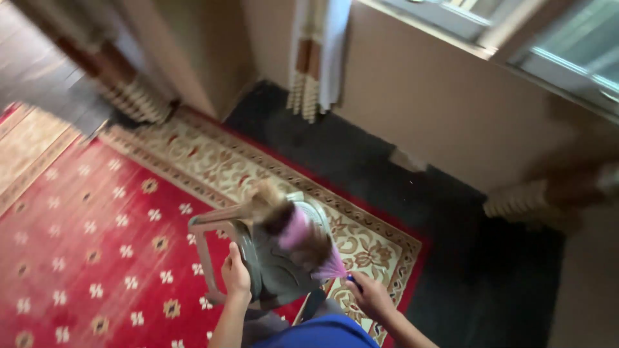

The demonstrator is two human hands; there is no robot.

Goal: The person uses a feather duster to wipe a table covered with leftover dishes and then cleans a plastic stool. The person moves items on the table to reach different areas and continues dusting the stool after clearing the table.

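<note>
- Gripping, with left hand (236,274) clamped, the grey plastic chair (271,251) standing on the red patterned carpet (84,245).
- Holding, right hand (372,298) closed, a pink-and-brown feather duster (293,229) over the chair seat.

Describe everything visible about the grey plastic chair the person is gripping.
The grey plastic chair, a moulded one-piece seat with arms and legs, is tipped on its side over the red patterned carpet. The left hand grips its edge; the right hand holds a blurred pink-and-brown feather duster against it.
</note>
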